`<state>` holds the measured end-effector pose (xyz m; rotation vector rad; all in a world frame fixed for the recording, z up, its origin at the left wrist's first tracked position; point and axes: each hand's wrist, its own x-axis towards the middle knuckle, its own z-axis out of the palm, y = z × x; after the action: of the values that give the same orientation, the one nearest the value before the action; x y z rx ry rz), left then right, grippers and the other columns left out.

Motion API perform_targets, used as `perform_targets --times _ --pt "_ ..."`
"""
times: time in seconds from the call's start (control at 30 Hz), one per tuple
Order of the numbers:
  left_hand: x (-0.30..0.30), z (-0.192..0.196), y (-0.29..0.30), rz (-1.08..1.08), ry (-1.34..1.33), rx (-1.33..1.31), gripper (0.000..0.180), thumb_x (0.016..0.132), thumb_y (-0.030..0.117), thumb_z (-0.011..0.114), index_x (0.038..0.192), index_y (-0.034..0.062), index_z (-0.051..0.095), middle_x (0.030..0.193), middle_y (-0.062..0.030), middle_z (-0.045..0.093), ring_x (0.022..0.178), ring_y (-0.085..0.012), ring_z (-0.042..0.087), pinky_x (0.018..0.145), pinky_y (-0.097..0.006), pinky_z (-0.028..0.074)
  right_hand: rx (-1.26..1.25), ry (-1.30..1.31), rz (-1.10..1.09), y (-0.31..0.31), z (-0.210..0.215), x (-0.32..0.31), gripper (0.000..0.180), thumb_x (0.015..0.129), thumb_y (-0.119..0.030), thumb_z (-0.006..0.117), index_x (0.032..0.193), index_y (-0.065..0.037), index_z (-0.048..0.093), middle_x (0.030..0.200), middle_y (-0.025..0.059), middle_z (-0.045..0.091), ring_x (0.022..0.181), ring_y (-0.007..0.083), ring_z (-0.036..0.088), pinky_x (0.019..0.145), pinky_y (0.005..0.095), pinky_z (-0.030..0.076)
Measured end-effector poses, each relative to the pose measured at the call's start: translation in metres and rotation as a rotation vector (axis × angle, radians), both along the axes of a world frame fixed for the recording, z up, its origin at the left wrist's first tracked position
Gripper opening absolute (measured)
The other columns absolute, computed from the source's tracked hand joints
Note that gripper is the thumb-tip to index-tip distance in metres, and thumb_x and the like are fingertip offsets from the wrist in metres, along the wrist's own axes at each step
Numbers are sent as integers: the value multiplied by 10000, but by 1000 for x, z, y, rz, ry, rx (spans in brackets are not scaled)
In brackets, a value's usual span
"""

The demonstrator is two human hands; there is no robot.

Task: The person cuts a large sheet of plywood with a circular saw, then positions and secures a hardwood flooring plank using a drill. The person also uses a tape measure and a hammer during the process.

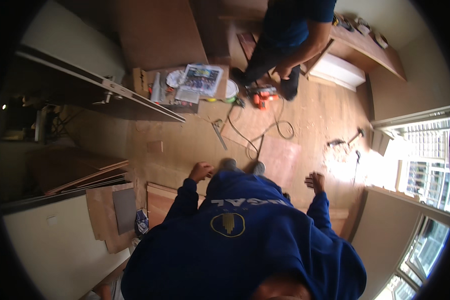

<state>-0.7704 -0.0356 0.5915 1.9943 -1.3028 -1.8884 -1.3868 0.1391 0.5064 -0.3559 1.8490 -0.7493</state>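
Observation:
My left hand (201, 171) hangs beside my left thigh, its fingers loosely bent and apart, with no object seen in it. Out to my right, my right hand (315, 182) is held above the floor, fingers apart and holding nothing. Between my shoes and the far person lies a reddish plywood sheet (280, 155). A metal try square (219, 134) rests on the floor ahead of my left shoe. Farther off, an orange corded power tool (264, 96) sits by a co-worker, whose hand (283, 70) reaches down close to it.
A low board (185, 107) at far left carries a newspaper (201, 80) and small items. The black cable (245, 136) loops across the floor. Hand tools (336, 143) and shavings lie near the bright window (425, 160). Stacked boards (80, 167) stand left; a wooden cabinet (355, 55) is far right.

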Motion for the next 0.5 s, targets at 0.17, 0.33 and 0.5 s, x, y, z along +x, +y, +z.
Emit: perform_targets --times 0.17,0.33,0.5 --pt "60 -12 38 329 56 214 301 991 246 608 1226 62 647 995 -85 768 788 -222 754 607 -369 523 58 -13 100 -45 12 41 407 1037 -440 569 1137 -54 650 989 144 761 797 261 766 651 395 602" --pt "103 -10 85 367 -41 303 407 1023 332 623 1254 -2 652 1131 -136 730 964 -286 718 876 -433 513 255 -13 193 -48 26 108 366 1027 -370 552 1052 -31 686 886 94 746 713 196 706 604 351 541" --pt "126 -20 91 228 -91 414 327 1011 322 675 1140 22 695 1038 -83 721 896 -241 691 829 -405 533 350 -91 -19 1 46 157 528 1031 -521 511 1071 -36 716 1014 130 741 908 295 703 779 494 543"
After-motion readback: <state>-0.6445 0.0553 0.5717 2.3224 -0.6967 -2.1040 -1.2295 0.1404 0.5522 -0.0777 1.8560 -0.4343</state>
